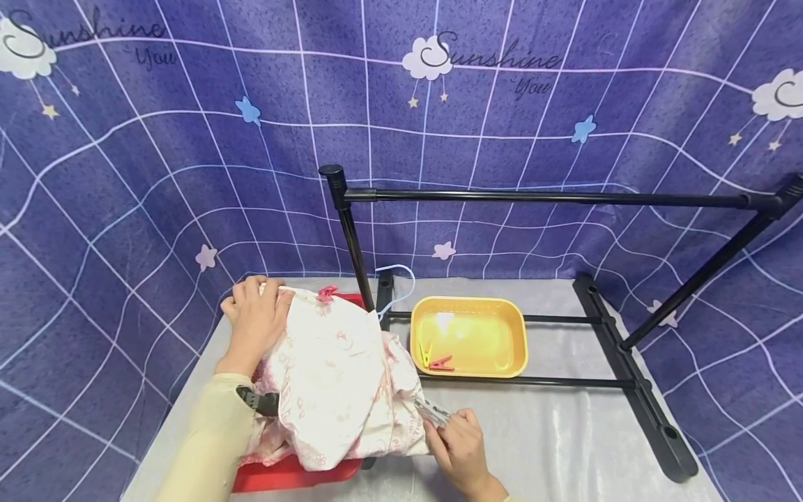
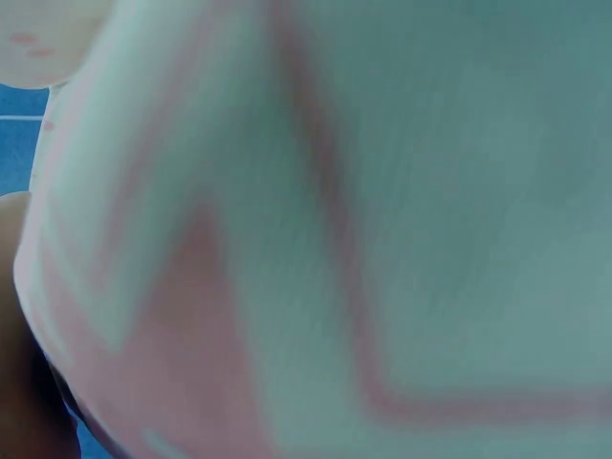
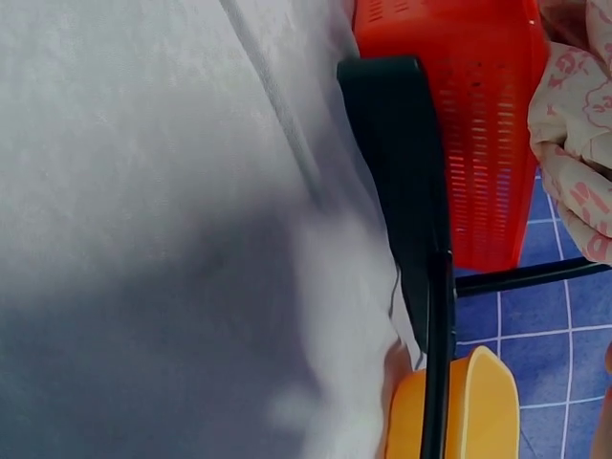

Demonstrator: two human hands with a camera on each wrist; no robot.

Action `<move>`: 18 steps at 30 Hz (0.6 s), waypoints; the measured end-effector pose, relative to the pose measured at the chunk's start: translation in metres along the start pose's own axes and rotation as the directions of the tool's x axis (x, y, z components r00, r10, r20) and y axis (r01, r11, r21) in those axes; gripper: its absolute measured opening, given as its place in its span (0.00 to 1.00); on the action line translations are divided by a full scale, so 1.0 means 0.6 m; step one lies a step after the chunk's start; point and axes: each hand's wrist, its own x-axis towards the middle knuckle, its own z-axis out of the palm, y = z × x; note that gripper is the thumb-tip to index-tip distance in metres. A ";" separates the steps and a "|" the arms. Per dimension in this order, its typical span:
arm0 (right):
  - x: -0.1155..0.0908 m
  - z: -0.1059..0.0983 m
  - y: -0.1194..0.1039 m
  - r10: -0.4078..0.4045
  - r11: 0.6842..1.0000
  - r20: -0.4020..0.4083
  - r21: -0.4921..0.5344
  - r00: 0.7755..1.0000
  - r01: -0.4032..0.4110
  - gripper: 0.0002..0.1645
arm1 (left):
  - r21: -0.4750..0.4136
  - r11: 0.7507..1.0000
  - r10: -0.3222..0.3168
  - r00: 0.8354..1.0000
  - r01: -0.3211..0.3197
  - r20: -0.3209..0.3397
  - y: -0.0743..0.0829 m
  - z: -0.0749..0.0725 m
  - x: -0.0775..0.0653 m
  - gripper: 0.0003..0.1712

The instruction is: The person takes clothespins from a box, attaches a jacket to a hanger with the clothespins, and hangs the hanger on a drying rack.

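A white cloth garment [image 1: 332,376] with pink prints hangs draped over the red basket [image 1: 295,477] in the head view. At its upper left corner my left hand [image 1: 257,321] grips the edge, fingers bent over it. A red clothespin [image 1: 326,293] sits on the garment's top edge. To its right, a light blue hanger hook [image 1: 410,279] sticks up from the cloth. My right hand [image 1: 461,446] pinches a grey clip [image 1: 433,413] at the garment's lower right edge. Blurred printed cloth [image 2: 459,220] fills the left wrist view.
A black rack [image 1: 533,198] stands over the table [image 1: 533,432], its foot [image 1: 646,404] at the right. Between its lower bars lies a yellow basin [image 1: 469,304] with a yellow clothespin [image 1: 426,357] and a red one inside. Behind hangs a blue patterned curtain [image 1: 502,153].
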 end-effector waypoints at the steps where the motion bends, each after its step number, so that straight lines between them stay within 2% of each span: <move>1: 0.000 0.000 0.000 -0.006 1.000 -0.003 -0.007 1.000 0.006 0.20 | 0.000 1.000 0.001 1.000 -0.001 0.003 0.001 0.002 0.001 0.19; 9: 0.014 -0.004 0.007 -0.083 0.995 -0.034 -0.065 0.996 0.081 0.24 | -0.036 0.999 -0.022 0.997 0.024 0.070 0.008 0.009 -0.001 0.23; 18: 0.019 -0.004 0.013 -0.086 0.989 -0.039 -0.123 0.996 0.080 0.24 | -0.062 0.997 -0.035 0.990 0.044 0.137 0.004 0.013 -0.014 0.28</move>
